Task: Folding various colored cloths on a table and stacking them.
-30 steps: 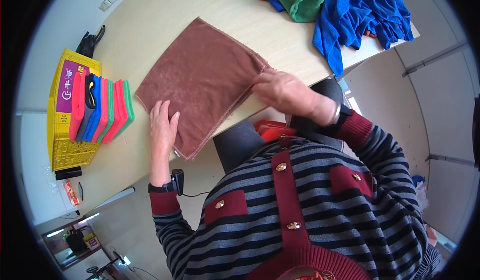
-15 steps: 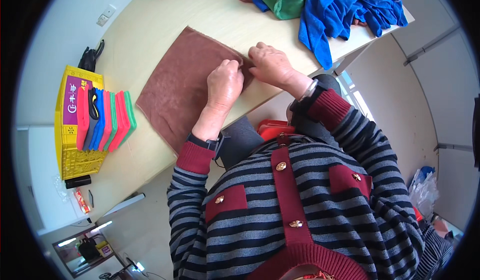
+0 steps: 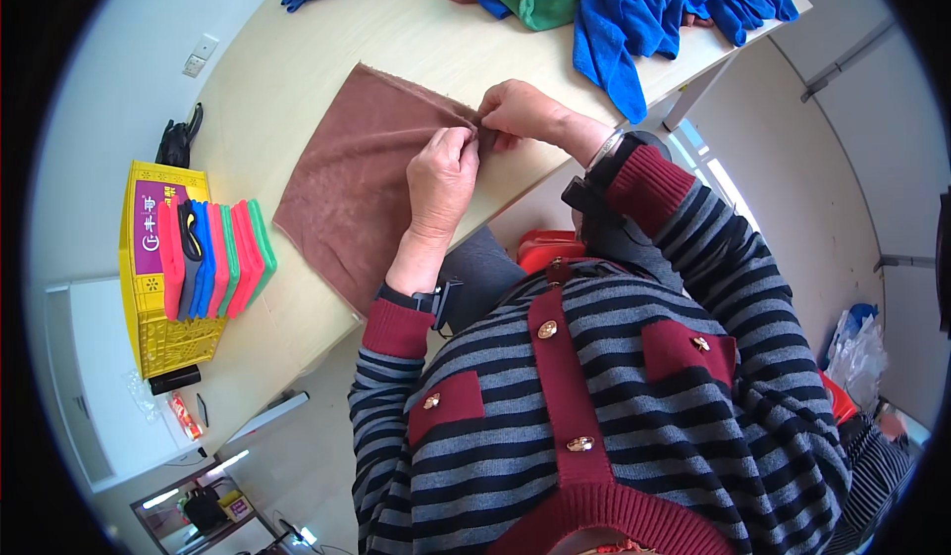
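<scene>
- The person's left hand (image 3: 443, 180) lies on a brown cloth (image 3: 357, 173), its fingers curled and drawn together, the fingertips pinching the cloth's right-hand edge.
- The right hand (image 3: 522, 116) sits just beside it, almost touching, fingers also closed tight on the same edge of the brown cloth; a small ridge of fabric bunches up between the two hands.
- The brown cloth is spread mostly flat on a pale wooden table (image 3: 297, 69), near the table edge closest to the person. It looks roughly square and sits turned like a diamond, one corner pointing to the far side of the table and another toward the near edge, so no clear long axis shows.
- To the left of the cloth, well apart from it, a yellow plastic basket (image 3: 149, 307) holds folded cloths (image 3: 213, 258) standing on edge in red, blue, green and pink.
- At the far side of the table lies a loose heap of blue and green cloths (image 3: 614, 0).
- The person wears a grey-and-maroon striped cardigan (image 3: 594, 396) with gold buttons, and a dark band on each wrist.
</scene>
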### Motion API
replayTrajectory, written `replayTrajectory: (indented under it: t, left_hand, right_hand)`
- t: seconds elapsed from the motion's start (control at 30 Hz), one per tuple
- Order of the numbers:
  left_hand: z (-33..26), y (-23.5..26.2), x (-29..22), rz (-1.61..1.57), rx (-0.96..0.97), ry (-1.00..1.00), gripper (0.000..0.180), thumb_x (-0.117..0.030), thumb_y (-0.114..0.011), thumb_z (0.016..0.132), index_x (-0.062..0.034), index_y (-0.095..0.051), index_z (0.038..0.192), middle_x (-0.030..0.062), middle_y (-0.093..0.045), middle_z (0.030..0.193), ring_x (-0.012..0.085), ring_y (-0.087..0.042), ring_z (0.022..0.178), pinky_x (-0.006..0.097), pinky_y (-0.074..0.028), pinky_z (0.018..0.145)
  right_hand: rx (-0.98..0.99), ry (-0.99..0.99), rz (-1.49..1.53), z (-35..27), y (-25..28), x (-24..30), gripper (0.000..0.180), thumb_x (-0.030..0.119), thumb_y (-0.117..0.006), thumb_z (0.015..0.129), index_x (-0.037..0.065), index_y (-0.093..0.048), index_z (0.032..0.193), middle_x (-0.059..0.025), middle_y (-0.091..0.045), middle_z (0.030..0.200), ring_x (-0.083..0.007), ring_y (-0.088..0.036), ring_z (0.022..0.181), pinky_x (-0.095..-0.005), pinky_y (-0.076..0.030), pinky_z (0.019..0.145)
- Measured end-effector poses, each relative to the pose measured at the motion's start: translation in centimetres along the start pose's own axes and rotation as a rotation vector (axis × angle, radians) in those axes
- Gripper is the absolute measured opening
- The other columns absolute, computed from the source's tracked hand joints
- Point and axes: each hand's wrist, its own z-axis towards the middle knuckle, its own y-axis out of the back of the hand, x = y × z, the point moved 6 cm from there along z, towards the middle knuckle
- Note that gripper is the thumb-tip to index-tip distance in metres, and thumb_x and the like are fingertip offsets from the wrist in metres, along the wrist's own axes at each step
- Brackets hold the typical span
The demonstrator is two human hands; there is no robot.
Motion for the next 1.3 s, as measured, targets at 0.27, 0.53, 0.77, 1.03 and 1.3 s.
replayTrajectory:
  t: [0.27, 0.53, 0.77, 1.03, 1.3]
  left_hand:
    - [-0.3, -0.4, -0.4, 0.103, 0.024, -0.103, 0.008, -0.006, -0.065, 0.086, -0.0027, -0.065, 0.093, 0.0136, -0.066, 0.085, 0.0322, -0.066, 0.077, 0.04, -0.055, 0.068]
    - [3.0, 2.9, 2.2, 0.004, 0.08, -0.097, 0.012, -0.009, -0.063, 0.089, -0.0039, -0.067, 0.099, 0.0144, -0.066, 0.093, 0.0327, -0.066, 0.081, 0.04, -0.055, 0.072]
    - [10.3, 3.8, 25.0, 0.535, -0.119, 0.087, 0.016, -0.015, -0.063, 0.09, -0.0067, -0.071, 0.101, 0.0148, -0.07, 0.093, 0.0371, -0.065, 0.092, 0.046, -0.052, 0.085]
    - [13.3, 2.8, 32.1, 0.063, 0.233, 0.446, 0.026, -0.015, -0.069, 0.086, -0.0046, -0.068, 0.11, 0.0109, -0.071, 0.096, 0.024, -0.066, 0.085, 0.036, -0.051, 0.083]
    - [11.7, 23.4, 20.8, -1.01, -0.267, 0.262, 0.016, -0.012, -0.062, 0.096, -0.0092, -0.065, 0.111, 0.0003, -0.068, 0.109, 0.0091, -0.06, 0.102, 0.028, -0.044, 0.093]
  right_hand:
    - [0.142, -0.114, 0.301, 0.0, -0.6, -0.4, 0.017, 0.005, -0.056, 0.087, -0.006, -0.067, 0.094, -0.0152, -0.072, 0.078, -0.0221, -0.073, 0.067, -0.0304, -0.06, 0.059]
    - [0.105, -0.036, 0.061, 0.0, -0.7, -0.7, 0.019, 0.006, -0.058, 0.084, -0.004, -0.068, 0.097, -0.0132, -0.071, 0.076, -0.0208, -0.072, 0.065, -0.029, -0.058, 0.057]
    - [-0.054, 0.078, -0.096, -1.9, -2.0, 0.6, 0.026, 0.002, -0.058, 0.081, -0.004, -0.066, 0.105, -0.0104, -0.069, 0.079, -0.0162, -0.068, 0.062, -0.0289, -0.056, 0.058]
    - [-0.281, 0.394, -0.241, -3.2, -1.4, 2.1, 0.027, 0.003, -0.058, 0.079, 0.0, -0.067, 0.104, -0.0176, -0.07, 0.083, -0.0307, -0.069, 0.072, -0.0375, -0.055, 0.068]
    - [-0.584, 0.799, -0.472, -11.0, 4.1, 14.6, 0.017, 0.002, -0.062, 0.081, 0.002, -0.066, 0.098, -0.0203, -0.067, 0.083, -0.0361, -0.067, 0.077, -0.0381, -0.055, 0.068]
